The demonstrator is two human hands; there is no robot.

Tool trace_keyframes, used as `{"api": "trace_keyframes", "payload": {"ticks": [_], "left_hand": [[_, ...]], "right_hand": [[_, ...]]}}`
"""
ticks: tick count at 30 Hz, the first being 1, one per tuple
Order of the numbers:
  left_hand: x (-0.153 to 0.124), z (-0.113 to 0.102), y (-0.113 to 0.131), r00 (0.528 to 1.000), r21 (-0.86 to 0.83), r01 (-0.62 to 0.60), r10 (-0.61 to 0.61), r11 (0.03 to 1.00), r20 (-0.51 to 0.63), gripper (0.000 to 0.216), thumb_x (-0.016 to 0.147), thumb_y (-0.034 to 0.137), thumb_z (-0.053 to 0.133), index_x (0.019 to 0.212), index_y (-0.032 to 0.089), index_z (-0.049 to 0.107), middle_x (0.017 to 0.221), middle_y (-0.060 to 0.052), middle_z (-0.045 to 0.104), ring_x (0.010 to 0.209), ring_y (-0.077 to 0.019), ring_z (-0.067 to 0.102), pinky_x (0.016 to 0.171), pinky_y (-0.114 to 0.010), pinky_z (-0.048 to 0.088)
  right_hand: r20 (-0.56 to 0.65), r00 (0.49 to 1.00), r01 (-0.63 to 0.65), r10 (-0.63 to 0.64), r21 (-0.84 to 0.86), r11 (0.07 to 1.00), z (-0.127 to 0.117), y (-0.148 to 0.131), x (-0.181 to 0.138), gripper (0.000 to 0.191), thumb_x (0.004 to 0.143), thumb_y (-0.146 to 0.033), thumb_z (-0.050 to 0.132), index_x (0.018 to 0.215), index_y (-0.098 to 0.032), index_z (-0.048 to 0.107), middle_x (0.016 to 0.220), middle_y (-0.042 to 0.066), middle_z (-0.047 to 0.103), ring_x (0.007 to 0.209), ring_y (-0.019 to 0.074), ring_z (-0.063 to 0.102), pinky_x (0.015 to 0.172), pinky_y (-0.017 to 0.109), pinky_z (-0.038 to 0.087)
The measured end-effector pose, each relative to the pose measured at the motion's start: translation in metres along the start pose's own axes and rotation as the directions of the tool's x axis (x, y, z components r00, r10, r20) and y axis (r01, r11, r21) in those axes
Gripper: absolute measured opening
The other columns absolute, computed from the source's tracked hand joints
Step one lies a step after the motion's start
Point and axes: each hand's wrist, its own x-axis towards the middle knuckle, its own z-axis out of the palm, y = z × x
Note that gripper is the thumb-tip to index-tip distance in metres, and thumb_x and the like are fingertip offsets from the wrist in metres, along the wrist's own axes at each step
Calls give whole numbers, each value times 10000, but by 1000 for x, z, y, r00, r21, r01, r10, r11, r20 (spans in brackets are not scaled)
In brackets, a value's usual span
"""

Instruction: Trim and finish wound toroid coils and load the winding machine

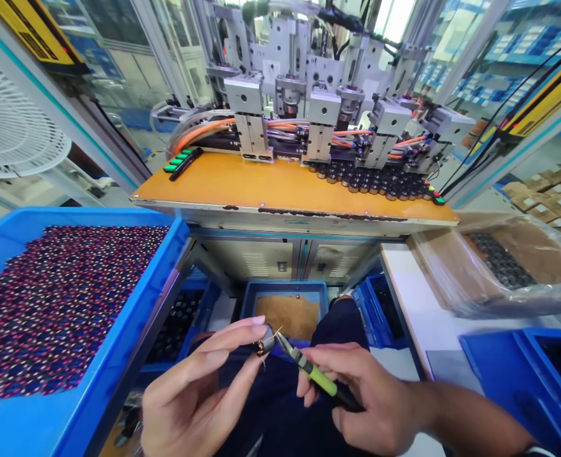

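My left hand pinches a small coil part with copper winding between thumb and forefinger, low in the middle of the view. My right hand grips green-handled tweezers whose tips touch the coil's wire end. Both hands hover over my lap in dark clothing.
A large blue bin full of small dark coils sits at left. An orange worktable carries a row of grey machine heads and dark parts. A plastic-wrapped tray lies at right, with blue bins near and below.
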Motion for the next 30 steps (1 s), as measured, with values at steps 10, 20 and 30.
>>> {"api": "trace_keyframes", "payload": {"ticks": [10,20,30], "left_hand": [[2,3,1,1000,4,28,-28,1000,-8,723,699,-150,668,1250,305,559,1126,11,783,991,-205,766,941,-397,641],[4,4,7,996,-6,80,-80,997,-35,610,699,-136,679,1148,271,601,1086,17,793,959,-186,771,958,-359,628],[8,11,3,953,-247,208,-254,946,-168,528,716,-38,782,1097,283,605,1024,17,796,924,-184,779,844,-293,653]], "right_hand": [[-16,995,-95,96,97,991,5,-2,4,580,686,-136,556,1264,-128,594,912,65,625,729,123,584,687,269,531],[7,989,-149,150,142,979,5,1,0,438,654,-74,553,1083,-140,615,826,18,555,660,92,515,579,211,440],[-126,978,-135,166,222,966,2,10,-5,649,783,-62,562,1405,-229,476,994,41,569,808,100,559,769,282,511]]}}
